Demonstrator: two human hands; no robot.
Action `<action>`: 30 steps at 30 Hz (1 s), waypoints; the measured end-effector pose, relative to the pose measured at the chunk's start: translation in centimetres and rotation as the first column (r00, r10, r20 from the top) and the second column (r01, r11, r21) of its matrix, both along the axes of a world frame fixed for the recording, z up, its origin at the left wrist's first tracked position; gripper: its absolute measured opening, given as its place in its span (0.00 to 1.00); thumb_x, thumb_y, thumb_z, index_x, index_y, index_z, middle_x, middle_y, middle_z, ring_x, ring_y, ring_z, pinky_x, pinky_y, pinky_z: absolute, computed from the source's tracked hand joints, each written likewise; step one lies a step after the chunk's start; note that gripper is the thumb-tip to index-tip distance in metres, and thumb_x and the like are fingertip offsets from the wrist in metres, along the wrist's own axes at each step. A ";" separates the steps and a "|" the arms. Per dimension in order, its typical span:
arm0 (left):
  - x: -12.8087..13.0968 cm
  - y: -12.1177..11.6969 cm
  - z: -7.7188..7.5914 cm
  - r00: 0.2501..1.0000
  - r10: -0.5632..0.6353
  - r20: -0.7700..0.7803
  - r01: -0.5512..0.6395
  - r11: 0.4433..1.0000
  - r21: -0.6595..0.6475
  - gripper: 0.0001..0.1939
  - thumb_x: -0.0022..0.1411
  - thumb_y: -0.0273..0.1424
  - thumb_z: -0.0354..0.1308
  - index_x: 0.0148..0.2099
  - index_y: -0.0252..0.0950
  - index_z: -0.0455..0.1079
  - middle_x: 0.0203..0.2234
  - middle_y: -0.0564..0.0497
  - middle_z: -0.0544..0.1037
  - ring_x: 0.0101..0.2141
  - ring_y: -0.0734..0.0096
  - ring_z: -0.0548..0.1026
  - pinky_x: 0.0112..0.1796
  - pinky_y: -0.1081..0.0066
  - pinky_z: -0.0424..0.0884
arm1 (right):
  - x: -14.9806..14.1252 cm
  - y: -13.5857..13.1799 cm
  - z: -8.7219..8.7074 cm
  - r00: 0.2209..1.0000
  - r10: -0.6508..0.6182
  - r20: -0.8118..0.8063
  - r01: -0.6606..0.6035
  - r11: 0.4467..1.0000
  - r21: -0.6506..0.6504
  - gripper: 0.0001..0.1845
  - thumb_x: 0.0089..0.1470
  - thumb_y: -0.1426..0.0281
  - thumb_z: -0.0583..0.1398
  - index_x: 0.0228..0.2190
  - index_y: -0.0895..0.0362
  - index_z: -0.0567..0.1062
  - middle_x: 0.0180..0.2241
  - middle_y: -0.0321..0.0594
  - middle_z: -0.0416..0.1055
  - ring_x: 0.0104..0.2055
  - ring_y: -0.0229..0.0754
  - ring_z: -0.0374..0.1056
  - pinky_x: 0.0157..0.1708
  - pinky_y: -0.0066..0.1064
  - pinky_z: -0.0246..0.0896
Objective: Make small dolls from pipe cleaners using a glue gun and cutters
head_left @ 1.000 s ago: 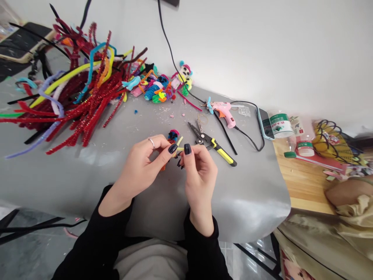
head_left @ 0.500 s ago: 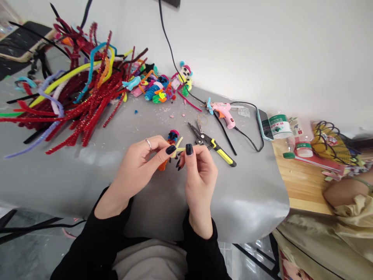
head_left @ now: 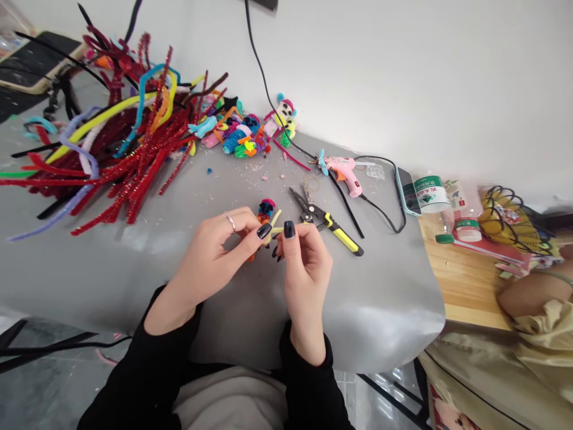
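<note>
Between both sets of fingertips is a short pale-yellow pipe cleaner (head_left: 276, 218), bent, with one end sticking up. My left hand (head_left: 222, 251) pinches it between thumb and forefinger. From the other side, my right hand (head_left: 304, 257) pinches it the same way. Just behind the fingers lies a small pipe-cleaner doll (head_left: 265, 209) with a pink and blue top, a black face part and an orange lower body; my left hand partly covers it. Pliers (head_left: 333, 229) with yellow and black handles rest on the grey table to the right of the doll.
A big heap of pipe cleaners (head_left: 129, 137), mostly red, covers the table's left. Finished-looking dolls (head_left: 239, 134) lie at the back. A pink glue gun (head_left: 344, 172) with a cable stands right of them, near a phone (head_left: 407, 191) and bottles (head_left: 432, 194). A person's arm (head_left: 532, 292) is at far right.
Both hands stay nearly in place over the doll. The fingertips shift very slightly, and the pale-yellow pipe cleaner stays pinched between them.
</note>
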State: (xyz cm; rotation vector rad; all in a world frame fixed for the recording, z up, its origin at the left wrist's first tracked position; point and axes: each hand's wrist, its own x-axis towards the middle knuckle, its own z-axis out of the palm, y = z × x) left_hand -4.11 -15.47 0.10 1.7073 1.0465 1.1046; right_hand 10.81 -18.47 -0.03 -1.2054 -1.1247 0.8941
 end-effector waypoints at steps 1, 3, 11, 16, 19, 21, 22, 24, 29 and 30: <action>0.1 0.0 -0.1 0.999 0.025 0.031 -0.025 1.000 -0.010 0.14 0.75 0.31 0.56 0.33 0.38 0.72 0.26 0.54 0.72 0.28 0.72 0.71 0.32 0.70 0.66 | 0.0 0.0 0.0 1.000 0.005 0.004 -0.005 1.000 0.001 0.14 0.68 0.63 0.61 0.29 0.53 0.72 0.24 0.29 0.69 0.27 0.34 0.65 0.29 0.27 0.61; 0.5 -0.2 -0.2 0.991 0.081 0.104 -0.079 0.996 -0.030 0.14 0.76 0.31 0.56 0.34 0.38 0.71 0.27 0.54 0.70 0.27 0.72 0.69 0.31 0.70 0.66 | -0.1 -0.1 0.1 1.000 0.017 0.013 -0.017 1.000 0.004 0.15 0.69 0.63 0.60 0.29 0.53 0.71 0.24 0.29 0.68 0.27 0.34 0.65 0.29 0.27 0.61; 2.1 -1.0 0.0 0.955 0.222 0.195 -0.213 0.975 -0.066 0.16 0.75 0.41 0.59 0.34 0.39 0.69 0.28 0.53 0.70 0.26 0.71 0.67 0.27 0.69 0.65 | -0.9 -0.6 -0.1 0.998 -0.064 0.008 0.064 0.998 0.028 0.15 0.69 0.63 0.61 0.29 0.53 0.71 0.26 0.30 0.67 0.28 0.35 0.64 0.30 0.29 0.61; 0.8 -0.4 0.4 0.990 0.123 0.068 -0.119 0.991 -0.056 0.18 0.75 0.40 0.58 0.32 0.39 0.70 0.25 0.53 0.71 0.27 0.70 0.70 0.30 0.69 0.67 | -0.4 -0.5 0.2 0.999 -0.029 0.023 0.029 0.999 0.028 0.14 0.69 0.63 0.60 0.31 0.53 0.72 0.26 0.31 0.70 0.28 0.35 0.66 0.31 0.28 0.62; -0.1 0.0 0.4 0.996 0.075 -0.039 -0.077 0.996 -0.048 0.18 0.75 0.41 0.57 0.32 0.38 0.73 0.27 0.51 0.75 0.29 0.68 0.73 0.33 0.69 0.69 | 0.1 -0.3 0.3 0.998 -0.028 0.048 0.027 0.999 0.027 0.14 0.70 0.63 0.60 0.30 0.53 0.71 0.25 0.30 0.68 0.27 0.34 0.64 0.30 0.28 0.61; -0.5 0.1 0.3 0.996 0.085 -0.026 -0.086 0.996 -0.034 0.13 0.74 0.40 0.59 0.38 0.39 0.76 0.31 0.50 0.78 0.32 0.67 0.76 0.35 0.69 0.72 | 0.2 -0.3 0.4 0.998 -0.002 0.066 0.001 1.000 0.019 0.15 0.70 0.63 0.60 0.30 0.53 0.71 0.25 0.29 0.67 0.28 0.34 0.63 0.31 0.27 0.60; -0.6 0.2 0.1 0.997 0.080 0.001 -0.080 0.996 -0.031 0.09 0.71 0.39 0.62 0.43 0.40 0.77 0.34 0.50 0.80 0.34 0.67 0.78 0.35 0.70 0.74 | 0.2 -0.3 0.4 0.997 0.016 0.070 -0.017 1.000 0.013 0.15 0.70 0.62 0.60 0.30 0.53 0.71 0.25 0.29 0.67 0.28 0.34 0.63 0.31 0.27 0.59; -0.9 0.2 -0.1 0.997 0.047 0.064 -0.046 0.999 -0.008 0.12 0.65 0.37 0.69 0.50 0.42 0.77 0.39 0.50 0.82 0.37 0.66 0.80 0.37 0.70 0.76 | 0.2 -0.3 0.3 0.997 0.036 0.062 -0.036 0.999 -0.002 0.16 0.70 0.61 0.59 0.30 0.53 0.71 0.25 0.29 0.67 0.28 0.34 0.64 0.31 0.27 0.60; -1.3 0.0 0.1 1.000 -0.006 0.011 0.005 0.992 0.125 0.06 0.63 0.30 0.70 0.43 0.44 0.81 0.39 0.50 0.85 0.37 0.65 0.81 0.41 0.67 0.78 | 0.1 -0.3 -0.1 0.999 0.032 0.035 -0.031 0.999 -0.041 0.19 0.70 0.57 0.59 0.29 0.53 0.69 0.24 0.29 0.64 0.26 0.34 0.60 0.29 0.28 0.57; -1.3 -0.1 0.2 1.000 0.011 -0.003 -0.011 0.991 0.134 0.04 0.65 0.29 0.68 0.42 0.44 0.82 0.38 0.51 0.85 0.37 0.64 0.82 0.41 0.66 0.78 | 0.1 -0.3 -0.1 0.998 0.044 0.037 -0.042 0.998 -0.051 0.20 0.70 0.56 0.59 0.28 0.53 0.69 0.23 0.28 0.64 0.26 0.34 0.59 0.29 0.28 0.57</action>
